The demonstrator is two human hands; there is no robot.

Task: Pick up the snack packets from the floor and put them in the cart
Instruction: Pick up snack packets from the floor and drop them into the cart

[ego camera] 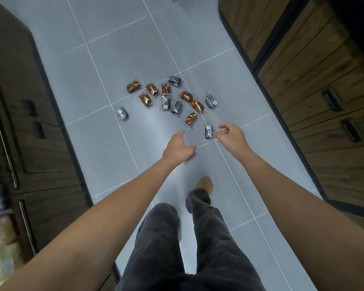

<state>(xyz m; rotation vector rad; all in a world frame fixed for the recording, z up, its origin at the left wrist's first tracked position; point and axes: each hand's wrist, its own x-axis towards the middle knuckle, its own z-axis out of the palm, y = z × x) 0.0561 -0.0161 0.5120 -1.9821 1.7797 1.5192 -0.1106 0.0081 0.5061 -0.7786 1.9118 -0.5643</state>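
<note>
Now right hand (pixel 232 138) pinches dark packet (pixel 208 131) by its edge; left hand (pixel 177 149) grips second packet (pixel 190 157).

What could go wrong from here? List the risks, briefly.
1. The right hand pinches only the wrapper edge of the dark packet; it may slip free when lifted.
2. The left hand covers a second packet, grip unclear; it might drop.
3. The shoe stands close behind the scattered packets on the floor; a step forward could crush one.
</note>
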